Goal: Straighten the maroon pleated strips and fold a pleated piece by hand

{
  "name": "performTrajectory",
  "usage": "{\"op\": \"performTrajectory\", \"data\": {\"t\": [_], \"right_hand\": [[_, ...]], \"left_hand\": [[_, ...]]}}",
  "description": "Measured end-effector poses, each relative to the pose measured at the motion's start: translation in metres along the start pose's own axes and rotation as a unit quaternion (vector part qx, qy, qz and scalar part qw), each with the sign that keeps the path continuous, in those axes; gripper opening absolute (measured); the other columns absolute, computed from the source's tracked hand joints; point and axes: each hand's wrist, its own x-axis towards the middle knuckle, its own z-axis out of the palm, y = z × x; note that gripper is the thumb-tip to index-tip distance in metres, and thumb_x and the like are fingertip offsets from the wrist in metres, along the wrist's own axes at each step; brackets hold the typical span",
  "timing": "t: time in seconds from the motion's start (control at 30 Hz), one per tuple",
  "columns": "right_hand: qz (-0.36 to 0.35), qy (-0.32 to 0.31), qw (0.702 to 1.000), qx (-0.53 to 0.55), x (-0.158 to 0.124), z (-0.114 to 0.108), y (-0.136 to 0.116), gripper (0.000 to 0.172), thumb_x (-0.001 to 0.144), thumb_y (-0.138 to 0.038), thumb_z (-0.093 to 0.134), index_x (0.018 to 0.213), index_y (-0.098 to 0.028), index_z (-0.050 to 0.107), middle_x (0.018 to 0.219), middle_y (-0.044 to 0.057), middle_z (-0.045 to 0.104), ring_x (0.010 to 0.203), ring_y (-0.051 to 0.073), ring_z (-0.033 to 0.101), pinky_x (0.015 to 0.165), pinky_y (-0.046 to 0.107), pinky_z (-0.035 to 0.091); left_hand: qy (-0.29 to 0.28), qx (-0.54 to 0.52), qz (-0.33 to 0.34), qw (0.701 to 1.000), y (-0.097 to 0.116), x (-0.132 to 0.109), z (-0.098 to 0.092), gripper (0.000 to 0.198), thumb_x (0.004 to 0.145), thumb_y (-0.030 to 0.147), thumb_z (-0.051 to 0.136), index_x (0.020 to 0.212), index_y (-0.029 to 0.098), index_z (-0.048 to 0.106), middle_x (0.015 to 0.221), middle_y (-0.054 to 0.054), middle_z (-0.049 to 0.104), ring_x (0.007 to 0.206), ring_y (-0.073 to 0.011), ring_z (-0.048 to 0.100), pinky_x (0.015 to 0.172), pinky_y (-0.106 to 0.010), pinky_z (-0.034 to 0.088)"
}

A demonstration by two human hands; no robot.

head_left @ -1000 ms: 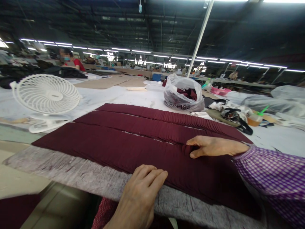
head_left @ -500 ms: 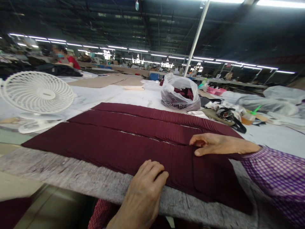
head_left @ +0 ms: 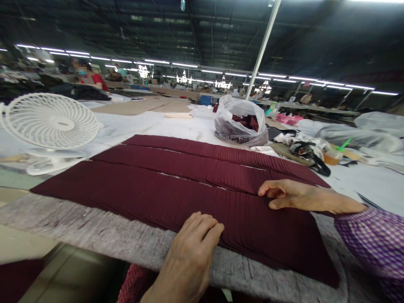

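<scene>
Three rows of overlapping dark maroon fabric pieces point(head_left: 135, 189) lie fanned out along the table. My left hand point(head_left: 192, 244) rests on the front edge of the nearest row, fingers laid over the cloth and the thumb close beside them. At the right end of that row, my right hand point(head_left: 284, 195) touches its far edge. The right fingers are curved, with a gap between thumb and forefinger and nothing visible in them. Beneath the right hand, the endmost piece lies flat and broad. The undersides of my left fingertips are hidden.
A white fan point(head_left: 53, 126) stands at the left. Behind the rows sits a clear plastic bag point(head_left: 241, 126) with maroon cloth inside. Scraps, straps and a cup with a green straw point(head_left: 334, 155) lie at right. A co-worker in red point(head_left: 96, 80) is far left.
My right hand has shifted a little to the right. A piece edge that stood out beneath it no longer shows. My left thumb has drawn closer to its fingers; that hand otherwise stays put.
</scene>
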Motion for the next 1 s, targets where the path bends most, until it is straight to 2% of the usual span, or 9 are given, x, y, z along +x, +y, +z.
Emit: {"op": "performTrajectory", "data": {"t": [0.23,0.37,0.5,0.57,0.7,0.87,1.0], "right_hand": [[-0.002,-0.014,1.0,-0.017,0.004,0.0,0.003,0.042,0.075,-0.045,0.062,0.107,-0.019,0.056,0.092,0.004,0.057,0.087,0.02,0.054,0.073,0.028,0.043],[-0.021,-0.017,1.0,-0.006,0.006,0.0,0.014,0.041,0.076,-0.045,0.064,0.107,-0.02,0.056,0.092,0.002,0.056,0.085,0.018,0.053,0.072,0.026,0.042],[-0.045,-0.03,0.998,0.01,0.007,0.0,0.018,0.038,0.077,-0.042,0.066,0.107,-0.021,0.055,0.091,0.001,0.055,0.081,0.015,0.051,0.069,0.024,0.04],[-0.045,-0.025,0.999,-0.013,0.005,0.0,0.016,0.036,0.077,-0.04,0.065,0.106,-0.02,0.055,0.087,0.001,0.054,0.079,0.014,0.051,0.068,0.023,0.04],[-0.053,-0.006,0.998,-0.035,0.004,0.002,0.013,0.034,0.077,-0.038,0.064,0.104,-0.019,0.056,0.087,0.001,0.055,0.082,0.015,0.052,0.072,0.025,0.04],[-0.06,0.003,0.997,-0.043,0.004,0.004,0.013,0.035,0.077,-0.039,0.064,0.104,-0.018,0.056,0.087,0.001,0.056,0.082,0.015,0.053,0.073,0.025,0.042],[-0.045,-0.007,0.999,-0.015,-0.006,0.002,0.009,0.043,0.079,-0.044,0.063,0.113,-0.019,0.054,0.104,0.004,0.059,0.098,0.019,0.055,0.085,0.028,0.043]], "left_hand": [[0.005,0.015,0.014,1.0,0.001,0.004,-0.005,0.039,0.081,0.002,0.036,0.113,0.016,0.053,0.104,-0.009,0.06,0.099,-0.0218,0.055,0.092,-0.048,0.049],[0.009,0.049,0.03,0.998,0.003,0.007,-0.007,0.041,0.075,0.0,0.036,0.105,0.017,0.059,0.101,-0.009,0.062,0.096,-0.0234,0.057,0.084,-0.048,0.053],[0.027,0.09,0.046,0.995,0.005,0.008,-0.004,0.038,0.076,0.001,0.036,0.1,0.015,0.062,0.106,-0.011,0.061,0.104,-0.0276,0.055,0.088,-0.052,0.052],[0.035,0.085,0.046,0.995,0.007,0.01,-0.001,0.035,0.077,0.001,0.037,0.099,0.012,0.062,0.11,-0.013,0.06,0.109,-0.0279,0.052,0.09,-0.05,0.051],[0.047,0.029,0.056,0.997,0.018,0.02,0.005,0.037,0.078,0.0,0.035,0.105,0.007,0.059,0.106,-0.013,0.062,0.103,-0.0234,0.056,0.087,-0.041,0.055],[-0.01,-0.011,0.075,0.997,0.034,0.032,0.017,0.041,0.074,0.0,0.036,0.107,0.006,0.06,0.106,-0.012,0.063,0.101,-0.0242,0.058,0.09,-0.041,0.053],[-0.04,-0.012,0.07,0.997,0.037,0.032,0.026,0.038,0.075,0.001,0.039,0.106,0.006,0.061,0.107,-0.011,0.063,0.1,-0.0252,0.057,0.09,-0.043,0.052]]}}
